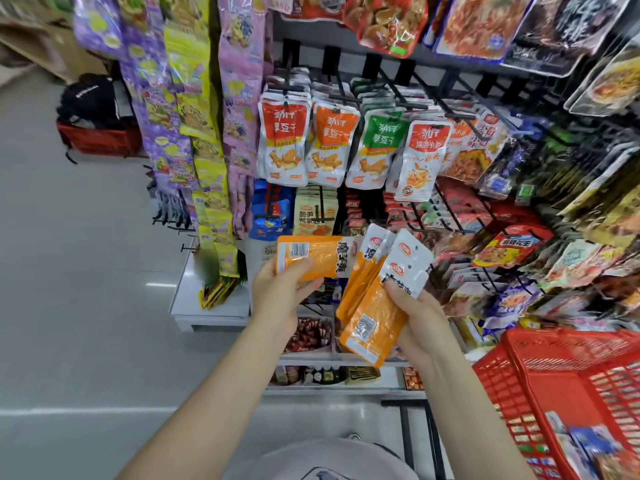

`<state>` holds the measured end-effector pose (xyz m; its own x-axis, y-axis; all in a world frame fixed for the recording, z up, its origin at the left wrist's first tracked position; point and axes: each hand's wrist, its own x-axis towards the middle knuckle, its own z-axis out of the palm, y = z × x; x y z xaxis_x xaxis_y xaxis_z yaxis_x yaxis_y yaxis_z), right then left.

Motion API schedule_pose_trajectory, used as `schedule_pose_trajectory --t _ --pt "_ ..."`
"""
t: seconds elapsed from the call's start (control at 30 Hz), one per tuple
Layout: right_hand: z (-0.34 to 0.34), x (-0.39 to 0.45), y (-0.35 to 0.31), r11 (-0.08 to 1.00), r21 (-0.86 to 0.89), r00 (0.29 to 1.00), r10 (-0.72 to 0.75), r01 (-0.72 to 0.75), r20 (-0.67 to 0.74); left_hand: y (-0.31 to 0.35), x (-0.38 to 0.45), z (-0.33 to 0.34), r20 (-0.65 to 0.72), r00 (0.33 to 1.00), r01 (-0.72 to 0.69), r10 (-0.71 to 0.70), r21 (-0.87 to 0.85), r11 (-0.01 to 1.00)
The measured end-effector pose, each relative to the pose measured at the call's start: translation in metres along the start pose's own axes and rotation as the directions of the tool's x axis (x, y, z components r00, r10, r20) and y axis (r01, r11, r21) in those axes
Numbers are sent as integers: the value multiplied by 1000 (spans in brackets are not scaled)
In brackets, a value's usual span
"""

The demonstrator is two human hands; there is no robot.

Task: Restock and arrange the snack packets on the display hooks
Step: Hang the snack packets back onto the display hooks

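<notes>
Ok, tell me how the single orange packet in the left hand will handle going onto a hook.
The orange packet looks flat and thin, so probably light. It stays fairly straight in the left hand, pinched at one end, so likely semi-stiff. Its glossy film may be slippery.

I see both bare forearms reaching up from the lower edge toward 12 o'clock, converging slightly. My left hand [280, 292] sits at about 10 o'clock of centre, wrist straight, thumb on top and fingers curled beneath, pinching a single orange packet [311, 258] held level. My right hand [419, 317] lies at 3 o'clock of the left, apart from it, palm turned inward, thumb pressed across a fanned stack of orange packets [374, 306] tilted toward 1 o'clock.
</notes>
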<state>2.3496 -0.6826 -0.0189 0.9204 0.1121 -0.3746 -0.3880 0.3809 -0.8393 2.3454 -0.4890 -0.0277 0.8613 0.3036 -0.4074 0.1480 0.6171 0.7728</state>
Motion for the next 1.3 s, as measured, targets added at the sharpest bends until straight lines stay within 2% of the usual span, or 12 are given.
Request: schedule_pose_trajectory --t 0.13,0.27,0.37,0.5,0.57,0.77,0.9,0.97,1.03,1.13,1.2,1.3 --pt "10 4 6 999 41 1000 26 -27 16 -5 2 0 46 998 42 -42 2 999" --pt "14 8 1 998 62 1000 -20 19 21 -5 6 -9 141 987 45 -79 231 972" --pt "11 9 -9 996 46 997 -74 72 39 7 11 -16 319 934 -17 -160 487 873" --pt "10 5 -17 995 -39 989 -89 94 115 16 15 -12 420 877 -85 -232 613 785" --pt "9 5 -21 993 -80 987 -78 90 140 15 15 -7 421 881 -100 -214 609 787" --pt "-3 1 -27 995 -48 989 -78 84 124 11 15 -6 365 926 -65 -96 405 912" --pt "12 -4 -14 975 -182 987 -108 129 123 5 7 7 409 894 46 -186 329 943" --pt "24 -3 -1 896 -372 970 -227 242 86 -1 -2 17 418 876 110 -240 311 944" --pt "34 0 11 727 -588 929 -346 355 132 -8 -7 25 355 906 128 -231 291 948" --pt "46 -3 13 585 -683 890 -388 437 237 -15 -9 28 242 953 98 -181 319 943" --pt "49 -5 11 632 -621 885 -366 463 288 -18 -9 28 212 970 47 -118 313 949" --pt "45 -6 8 703 -596 921 -268 387 283 -16 -10 29 170 985 -6 -31 215 977"
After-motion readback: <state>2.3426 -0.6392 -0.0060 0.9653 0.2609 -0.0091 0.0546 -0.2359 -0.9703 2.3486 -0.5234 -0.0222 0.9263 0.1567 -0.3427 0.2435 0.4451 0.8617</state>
